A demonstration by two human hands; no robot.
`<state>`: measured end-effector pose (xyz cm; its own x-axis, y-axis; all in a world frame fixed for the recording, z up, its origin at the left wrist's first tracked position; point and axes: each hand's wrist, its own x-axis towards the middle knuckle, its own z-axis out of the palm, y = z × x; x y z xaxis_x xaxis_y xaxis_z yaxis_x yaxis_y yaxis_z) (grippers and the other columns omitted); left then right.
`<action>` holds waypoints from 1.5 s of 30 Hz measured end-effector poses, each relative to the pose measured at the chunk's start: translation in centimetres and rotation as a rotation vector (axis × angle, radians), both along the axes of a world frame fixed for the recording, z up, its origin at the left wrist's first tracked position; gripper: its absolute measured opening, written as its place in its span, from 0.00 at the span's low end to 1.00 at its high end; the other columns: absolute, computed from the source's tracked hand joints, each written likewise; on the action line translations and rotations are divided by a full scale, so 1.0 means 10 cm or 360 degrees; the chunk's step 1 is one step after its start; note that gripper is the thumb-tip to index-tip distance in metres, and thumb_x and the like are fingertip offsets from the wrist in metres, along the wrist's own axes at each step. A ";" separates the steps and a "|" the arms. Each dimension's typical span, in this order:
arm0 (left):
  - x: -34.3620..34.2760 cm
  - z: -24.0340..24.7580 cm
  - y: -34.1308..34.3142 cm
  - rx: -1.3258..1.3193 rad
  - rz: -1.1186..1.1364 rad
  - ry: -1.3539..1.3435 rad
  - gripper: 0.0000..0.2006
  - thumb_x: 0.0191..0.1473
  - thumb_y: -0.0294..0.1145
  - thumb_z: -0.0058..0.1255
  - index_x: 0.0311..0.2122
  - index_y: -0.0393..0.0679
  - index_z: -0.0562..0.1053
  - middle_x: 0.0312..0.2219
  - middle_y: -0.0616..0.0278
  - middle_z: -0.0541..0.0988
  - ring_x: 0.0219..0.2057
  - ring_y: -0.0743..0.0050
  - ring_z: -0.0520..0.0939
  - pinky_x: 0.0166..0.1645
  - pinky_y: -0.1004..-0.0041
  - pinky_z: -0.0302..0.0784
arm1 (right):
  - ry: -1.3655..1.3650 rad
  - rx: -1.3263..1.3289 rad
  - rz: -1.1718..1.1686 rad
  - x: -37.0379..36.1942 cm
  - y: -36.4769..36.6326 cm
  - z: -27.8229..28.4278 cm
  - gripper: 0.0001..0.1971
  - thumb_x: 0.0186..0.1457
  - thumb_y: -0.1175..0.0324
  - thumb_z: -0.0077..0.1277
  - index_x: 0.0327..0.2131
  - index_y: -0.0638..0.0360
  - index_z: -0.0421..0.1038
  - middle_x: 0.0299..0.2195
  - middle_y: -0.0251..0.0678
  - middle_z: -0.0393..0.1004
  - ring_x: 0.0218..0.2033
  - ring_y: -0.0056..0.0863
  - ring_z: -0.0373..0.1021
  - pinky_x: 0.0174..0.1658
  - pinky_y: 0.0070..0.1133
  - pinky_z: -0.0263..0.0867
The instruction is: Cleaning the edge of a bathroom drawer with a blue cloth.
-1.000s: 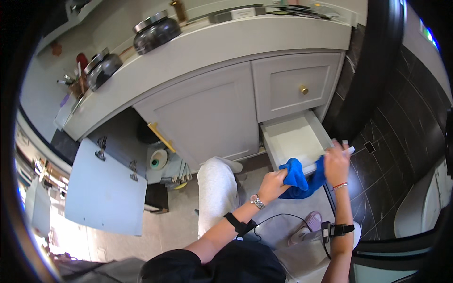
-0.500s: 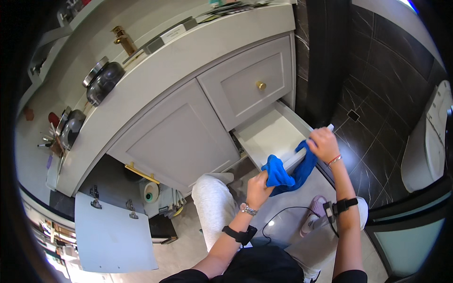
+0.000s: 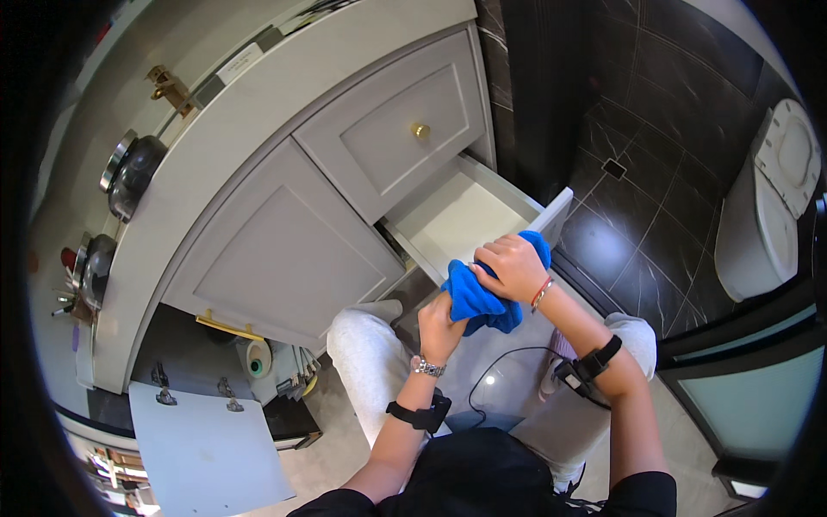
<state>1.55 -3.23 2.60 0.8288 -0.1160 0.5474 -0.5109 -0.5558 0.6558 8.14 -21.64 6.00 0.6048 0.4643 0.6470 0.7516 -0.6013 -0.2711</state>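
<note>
A bunched blue cloth [image 3: 475, 297] is gripped between my two hands, in front of the pulled-out drawer. My left hand [image 3: 441, 327] is closed round its left end. My right hand [image 3: 514, 269] wraps over the cloth's right part, with some blue showing past the knuckles. The white drawer [image 3: 465, 211] stands open beneath an upper drawer with a gold knob [image 3: 420, 130]. Its bare inside floor shows, while my hands and the cloth cover part of its front panel [image 3: 551, 213].
A grey cabinet door [image 3: 280, 241] is to the left, beside an opened lower flap [image 3: 207, 448]. On the counter [image 3: 233, 121] stand dark jars [image 3: 138, 177] and a gold tap [image 3: 168, 89]. At right are a toilet [image 3: 762, 207] and dark floor tiles; my knees flank the drawer.
My right hand has moved in toward my left, and the cloth that hung between them is now bunched. The view has shifted to the right.
</note>
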 end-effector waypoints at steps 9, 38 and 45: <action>-0.01 0.00 0.00 0.0052 0.0048 0.0023 0.12 0.38 0.27 0.62 0.29 0.38 0.71 0.23 0.48 0.75 0.27 0.43 0.76 0.30 0.59 0.71 | 0.0026 0.0031 -0.0456 0.54 -0.92 0.09 0.15 0.54 0.58 0.45 0.23 0.59 0.73 0.24 0.40 0.75 0.30 0.38 0.71 0.52 0.37 0.58; 0.02 -0.05 0.01 0.0001 0.0023 -0.0002 0.11 0.40 0.27 0.60 0.28 0.37 0.69 0.21 0.46 0.74 0.25 0.42 0.75 0.28 0.58 0.70 | 0.0048 -0.0125 -0.0584 0.46 -0.89 0.01 0.15 0.61 0.63 0.40 0.31 0.60 0.75 0.34 0.37 0.77 0.45 0.30 0.69 0.62 0.36 0.47; -0.01 -0.06 0.04 -0.0032 0.0003 0.0017 0.12 0.40 0.27 0.60 0.32 0.38 0.72 0.24 0.45 0.75 0.27 0.42 0.77 0.30 0.60 0.72 | 0.0004 -0.0198 -0.0071 -0.14 -0.12 0.05 0.19 0.56 0.54 0.45 0.49 0.49 0.71 0.29 0.37 0.72 0.36 0.33 0.70 0.58 0.39 0.52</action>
